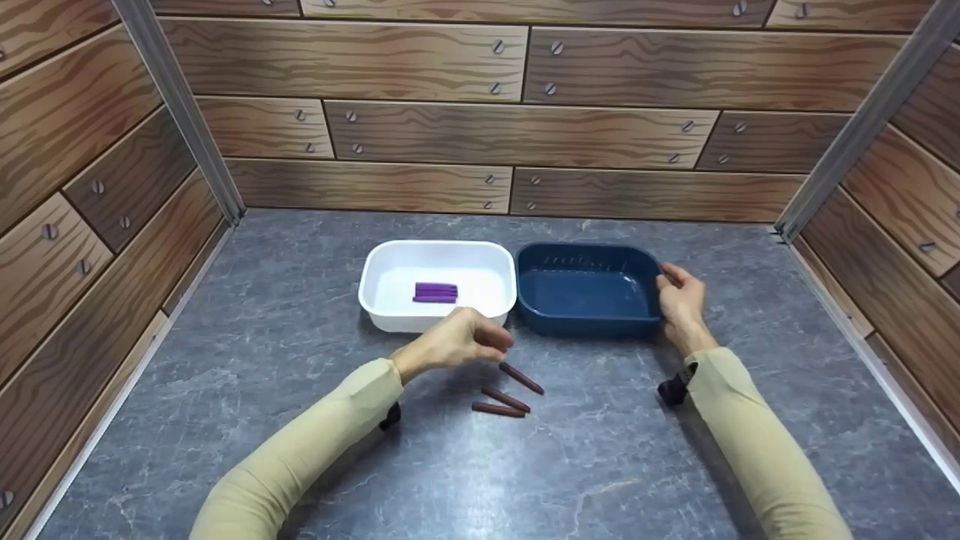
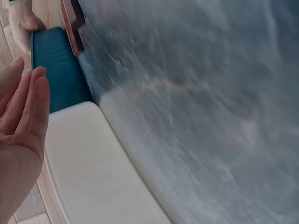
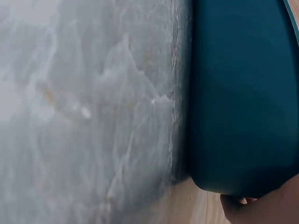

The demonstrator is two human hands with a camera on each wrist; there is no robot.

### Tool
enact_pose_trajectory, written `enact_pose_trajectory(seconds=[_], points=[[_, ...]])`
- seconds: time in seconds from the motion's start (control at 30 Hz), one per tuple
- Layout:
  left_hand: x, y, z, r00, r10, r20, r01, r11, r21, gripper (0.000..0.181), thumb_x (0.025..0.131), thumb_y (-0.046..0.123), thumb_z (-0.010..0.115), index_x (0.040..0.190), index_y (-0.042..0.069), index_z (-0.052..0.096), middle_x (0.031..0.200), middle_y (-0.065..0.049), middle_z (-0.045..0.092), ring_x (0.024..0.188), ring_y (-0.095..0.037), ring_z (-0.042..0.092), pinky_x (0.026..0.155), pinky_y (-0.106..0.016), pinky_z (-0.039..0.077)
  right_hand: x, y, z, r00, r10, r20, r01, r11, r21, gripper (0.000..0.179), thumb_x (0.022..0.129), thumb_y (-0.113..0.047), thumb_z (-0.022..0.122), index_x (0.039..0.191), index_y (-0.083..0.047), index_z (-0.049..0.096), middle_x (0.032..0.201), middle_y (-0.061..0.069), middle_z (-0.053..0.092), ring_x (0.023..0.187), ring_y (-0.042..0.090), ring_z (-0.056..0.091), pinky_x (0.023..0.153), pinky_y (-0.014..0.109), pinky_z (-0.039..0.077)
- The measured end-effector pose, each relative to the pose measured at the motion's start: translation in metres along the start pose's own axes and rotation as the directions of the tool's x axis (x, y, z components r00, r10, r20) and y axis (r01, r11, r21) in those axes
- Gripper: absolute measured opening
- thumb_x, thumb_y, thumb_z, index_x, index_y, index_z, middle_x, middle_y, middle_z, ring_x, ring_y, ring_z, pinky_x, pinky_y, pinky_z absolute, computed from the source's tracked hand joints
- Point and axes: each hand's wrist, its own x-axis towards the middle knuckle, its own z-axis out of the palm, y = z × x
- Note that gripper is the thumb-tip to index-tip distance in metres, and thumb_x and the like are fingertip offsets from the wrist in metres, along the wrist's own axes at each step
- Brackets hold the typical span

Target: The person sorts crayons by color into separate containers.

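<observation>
My left hand (image 1: 466,339) hangs in front of the white tub (image 1: 390,322), fingers loosely bent and nothing seen between them. In the left wrist view its fingers (image 2: 35,100) extend toward the blue tub. Three short brown sticks (image 1: 506,399) lie on the table just beyond its fingertips, pointing at slightly different angles. At the right end of the dark blue tub (image 1: 589,326), my right hand (image 1: 681,304) holds the rim and end wall. From the right wrist, part of that hand (image 3: 266,205) shows at the tub's end. Inside the white tub rest several purple sticks (image 1: 435,293), side by side.
The two tubs stand side by side on the grey marbled table (image 1: 600,465). Wood-patterned panels (image 1: 420,135) close off the back and both sides, with metal posts (image 1: 847,127) at the corners. The blue tub's visible floor is bare.
</observation>
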Motion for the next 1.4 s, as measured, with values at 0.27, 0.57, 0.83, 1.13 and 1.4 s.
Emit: enact_pose_trajectory(seconds=[0.27, 0.57, 0.83, 1.13, 1.4], points=[[0.006, -0.002, 0.008, 0.996, -0.067, 0.054, 0.062, 0.995, 0.082, 0.027, 0.082, 0.008, 0.078, 0.108, 0.0, 0.075, 0.1, -0.013, 0.076, 0.089, -0.015, 0.072, 0.077, -0.018, 0.055, 0.003, 0.003, 0.004, 1.0, -0.009, -0.002, 0.009, 1.0, 0.03, 0.048, 0.105, -0.01, 0.033, 0.153, -0.007, 0.033, 0.158, 0.013, 0.033, 0.143, 0.024, 0.034, 0.116, 0.033, 0.033], [0.01, -0.007, 0.016, 0.995, -0.067, 0.076, 0.062, 0.995, 0.078, 0.026, 0.079, 0.006, 0.08, 0.104, 0.0, 0.075, 0.093, -0.01, 0.076, 0.082, -0.013, 0.071, 0.073, -0.017, 0.055, 0.004, 0.009, 0.005, 0.999, 0.027, -0.03, -0.024, 0.994, 0.11, 0.047, 0.104, -0.011, 0.038, 0.151, -0.009, 0.037, 0.159, 0.009, 0.033, 0.143, 0.02, 0.033, 0.117, 0.03, 0.03], [0.015, -0.008, 0.02, 0.99, -0.068, 0.124, 0.053, 0.991, 0.126, 0.027, 0.076, 0.003, 0.081, 0.103, 0.0, 0.076, 0.091, -0.012, 0.076, 0.081, -0.015, 0.071, 0.071, -0.015, 0.054, 0.005, 0.009, 0.005, 0.998, 0.048, -0.051, -0.041, 0.99, 0.132, 0.046, 0.103, -0.011, 0.042, 0.15, -0.011, 0.041, 0.158, 0.007, 0.035, 0.143, 0.018, 0.033, 0.117, 0.028, 0.03], [0.019, -0.007, 0.022, 0.987, -0.085, 0.135, 0.057, 0.979, 0.195, 0.019, 0.076, 0.007, 0.082, 0.095, 0.005, 0.078, 0.087, -0.008, 0.076, 0.075, -0.007, 0.065, 0.068, -0.016, 0.053, 0.006, 0.007, 0.003, 0.999, 0.05, -0.018, -0.047, 0.991, 0.128, 0.048, 0.104, -0.014, 0.041, 0.151, -0.011, 0.038, 0.16, 0.006, 0.031, 0.146, 0.018, 0.029, 0.119, 0.03, 0.026], [0.021, -0.005, 0.023, 0.984, -0.083, 0.156, 0.045, 0.972, 0.23, 0.016, 0.076, 0.005, 0.082, 0.092, 0.006, 0.079, 0.084, -0.007, 0.076, 0.069, -0.001, 0.059, 0.064, -0.013, 0.049, 0.005, 0.008, 0.001, 0.996, 0.084, 0.01, -0.085, 0.98, 0.18, 0.048, 0.104, -0.013, 0.038, 0.152, -0.012, 0.036, 0.161, 0.006, 0.029, 0.145, 0.019, 0.029, 0.118, 0.032, 0.027]])
